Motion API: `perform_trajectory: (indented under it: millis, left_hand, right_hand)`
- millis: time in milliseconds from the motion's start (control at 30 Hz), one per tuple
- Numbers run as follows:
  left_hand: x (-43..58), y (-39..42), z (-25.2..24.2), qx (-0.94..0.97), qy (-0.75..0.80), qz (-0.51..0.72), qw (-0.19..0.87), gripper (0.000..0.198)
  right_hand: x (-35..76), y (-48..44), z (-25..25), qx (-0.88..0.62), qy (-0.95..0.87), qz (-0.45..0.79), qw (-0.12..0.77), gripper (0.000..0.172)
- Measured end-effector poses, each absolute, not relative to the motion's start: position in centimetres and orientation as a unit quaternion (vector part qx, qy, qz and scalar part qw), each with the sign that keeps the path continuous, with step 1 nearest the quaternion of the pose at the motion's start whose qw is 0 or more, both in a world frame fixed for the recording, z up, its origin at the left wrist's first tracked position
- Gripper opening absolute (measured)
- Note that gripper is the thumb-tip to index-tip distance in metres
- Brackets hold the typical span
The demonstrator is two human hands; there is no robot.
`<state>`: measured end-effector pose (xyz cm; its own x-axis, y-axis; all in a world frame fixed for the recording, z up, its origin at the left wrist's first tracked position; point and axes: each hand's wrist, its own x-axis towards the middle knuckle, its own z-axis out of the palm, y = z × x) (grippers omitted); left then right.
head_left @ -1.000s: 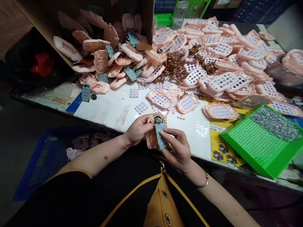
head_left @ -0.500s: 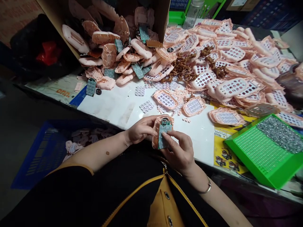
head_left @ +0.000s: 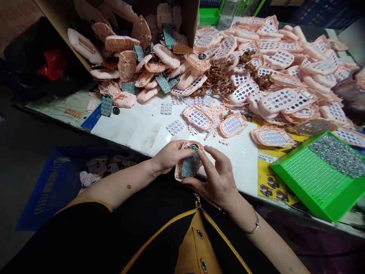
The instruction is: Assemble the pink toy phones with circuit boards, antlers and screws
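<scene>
Circuit board (head_left: 190, 166), likely light, brittle, best held edgewise, is lying between my hands (head_left: 221, 178), both gripping its pink shell (head_left: 178, 171).

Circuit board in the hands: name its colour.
The circuit board is bluish green; head view shows it.

Your green tray (head_left: 303, 167) looks like smooth plastic with a slight gloss, and the small heaped pieces (head_left: 339, 154) in it glint like bare metal. Left of the tray, you hold a shell (head_left: 178, 173) of smooth pink plastic and a board (head_left: 189, 165) with a dull green face. The white work surface (head_left: 242, 167) beside the tray is smooth and faintly shiny. Your bracelet (head_left: 257, 223) is polished metal; your top (head_left: 99, 239), matt black cloth.
</scene>
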<state>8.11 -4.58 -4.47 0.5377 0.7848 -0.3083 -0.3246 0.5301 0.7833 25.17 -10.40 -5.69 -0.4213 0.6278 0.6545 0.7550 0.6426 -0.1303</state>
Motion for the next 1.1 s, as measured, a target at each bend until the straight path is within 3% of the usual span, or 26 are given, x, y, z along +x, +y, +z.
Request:
perform_trajectory:
  millis: [133, 400, 767, 1100]
  left_hand:
    - [8.4, -4.6, -4.7, 0.341, 0.356, 0.328, 0.805, 0.023]
    - [8.8, -4.5, -5.3, 0.268, 0.332, 0.324, 0.844, 0.037]
    - [9.0, -4.4, -5.0, 0.301, 0.3, 0.35, 0.835, 0.032]
    - [9.4, -4.3, -5.5, 0.254, 0.308, 0.327, 0.856, 0.038]
  right_hand:
    - [25.3, -10.1, -6.0, -0.434, -0.854, -0.037, 0.283, 0.087]
    - [25.1, -9.6, -6.3, -0.449, -0.847, -0.028, 0.281, 0.075]
    - [24.8, -10.0, -6.1, -0.444, -0.83, -0.157, 0.3, 0.082]
    - [25.0, -9.2, -5.4, -0.461, -0.843, -0.018, 0.277, 0.076]
